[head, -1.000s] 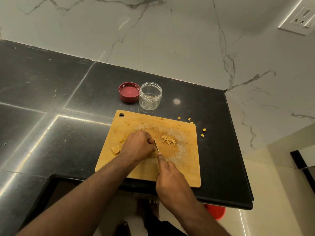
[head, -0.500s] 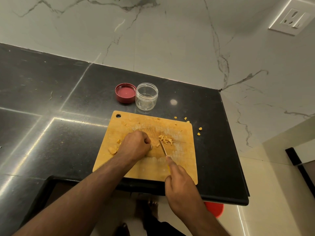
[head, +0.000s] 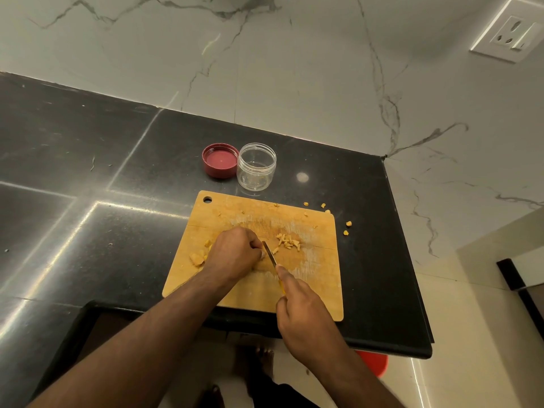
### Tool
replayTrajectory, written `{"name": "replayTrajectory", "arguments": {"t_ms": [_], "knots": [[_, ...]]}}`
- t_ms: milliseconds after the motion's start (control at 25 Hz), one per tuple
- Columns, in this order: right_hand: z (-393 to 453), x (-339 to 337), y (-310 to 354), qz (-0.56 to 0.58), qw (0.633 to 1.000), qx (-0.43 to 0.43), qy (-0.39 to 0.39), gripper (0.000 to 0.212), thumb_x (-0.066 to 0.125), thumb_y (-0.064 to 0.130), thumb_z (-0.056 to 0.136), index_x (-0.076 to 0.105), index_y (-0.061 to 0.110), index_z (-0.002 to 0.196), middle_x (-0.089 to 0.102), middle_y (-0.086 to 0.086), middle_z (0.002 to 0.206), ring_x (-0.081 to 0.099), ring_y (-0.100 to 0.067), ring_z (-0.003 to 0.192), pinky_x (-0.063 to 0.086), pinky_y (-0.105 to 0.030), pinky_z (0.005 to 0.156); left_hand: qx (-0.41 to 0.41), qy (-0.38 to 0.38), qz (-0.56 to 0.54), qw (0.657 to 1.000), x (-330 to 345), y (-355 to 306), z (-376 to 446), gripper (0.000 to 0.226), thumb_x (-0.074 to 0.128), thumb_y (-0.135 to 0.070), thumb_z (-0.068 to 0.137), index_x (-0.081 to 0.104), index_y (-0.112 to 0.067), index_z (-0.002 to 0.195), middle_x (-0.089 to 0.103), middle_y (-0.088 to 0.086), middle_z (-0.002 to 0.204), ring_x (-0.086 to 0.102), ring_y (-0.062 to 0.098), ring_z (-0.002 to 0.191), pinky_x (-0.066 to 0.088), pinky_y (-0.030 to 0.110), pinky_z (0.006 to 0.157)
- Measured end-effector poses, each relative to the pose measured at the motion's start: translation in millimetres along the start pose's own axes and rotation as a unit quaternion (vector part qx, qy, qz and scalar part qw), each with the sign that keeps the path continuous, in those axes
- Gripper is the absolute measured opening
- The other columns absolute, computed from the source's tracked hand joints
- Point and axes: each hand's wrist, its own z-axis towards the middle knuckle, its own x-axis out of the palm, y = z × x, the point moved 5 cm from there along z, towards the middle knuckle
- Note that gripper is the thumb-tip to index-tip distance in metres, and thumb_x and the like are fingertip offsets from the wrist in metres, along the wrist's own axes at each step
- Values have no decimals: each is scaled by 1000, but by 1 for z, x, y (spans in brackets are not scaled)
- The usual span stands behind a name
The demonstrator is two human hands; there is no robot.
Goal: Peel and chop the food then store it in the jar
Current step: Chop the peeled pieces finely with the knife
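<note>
Right hand [head: 306,313] grip closed round knife [head: 270,256] handle, index finger laid along spine; blade tip on cutting board [head: 312,278]. Left hand [head: 235,254] grip curled, knuckles just left of blade, pressing piece down; piece itself hidden under fingers. Chopped food [head: 287,242] in small pile just right of blade, beyond right-hand grip. Unchopped chunks [head: 197,258] just left of left grip. Jar [head: 256,166] open, upright on table [head: 88,172], well beyond both grips; red lid [head: 220,160] touching jar's left side, inside facing up. Stray bits [head: 348,227] on table off board's far right corner.
</note>
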Motion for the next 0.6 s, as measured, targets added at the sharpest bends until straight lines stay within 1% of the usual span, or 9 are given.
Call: {"name": "replayTrajectory", "arguments": {"t_ms": [200, 360, 480, 600], "knots": [[8, -1, -6, -14, 999, -11, 30, 54, 34, 22, 103, 21, 29, 155, 37, 6, 153, 37, -7, 135, 33, -23, 111, -4, 0, -5, 1000, 0, -1, 1, 8, 74, -17, 86, 79, -21, 91, 72, -8, 89, 62, 6, 80, 44, 20, 64], [15, -1, -7, -32, 998, -16, 46, 55, 34, 20, 103, 20, 27, 156, 37, 4, 153, 36, -8, 136, 32, -23, 112, -9, 3, -4, 1000, 0, -2, 2, 8, 74, -17, 85, 80, -20, 90, 72, -8, 88, 63, 6, 78, 47, 21, 63], [14, 0, -6, -39, 998, -11, 40, 56, 34, 20, 103, 18, 29, 156, 38, 4, 152, 38, -10, 134, 35, -26, 111, -8, 0, -2, 1000, -1, -2, 2, 9, 74, -17, 85, 81, -20, 89, 72, -8, 87, 63, 6, 77, 49, 22, 63], [-1, 0, -8, -31, 999, -3, 31, 56, 34, 23, 103, 17, 33, 155, 42, 7, 147, 44, -7, 124, 40, -25, 104, -10, 3, -4, 1000, -2, -3, 1, 7, 74, -19, 86, 80, -20, 89, 72, -8, 86, 63, 6, 77, 49, 22, 63]]}}
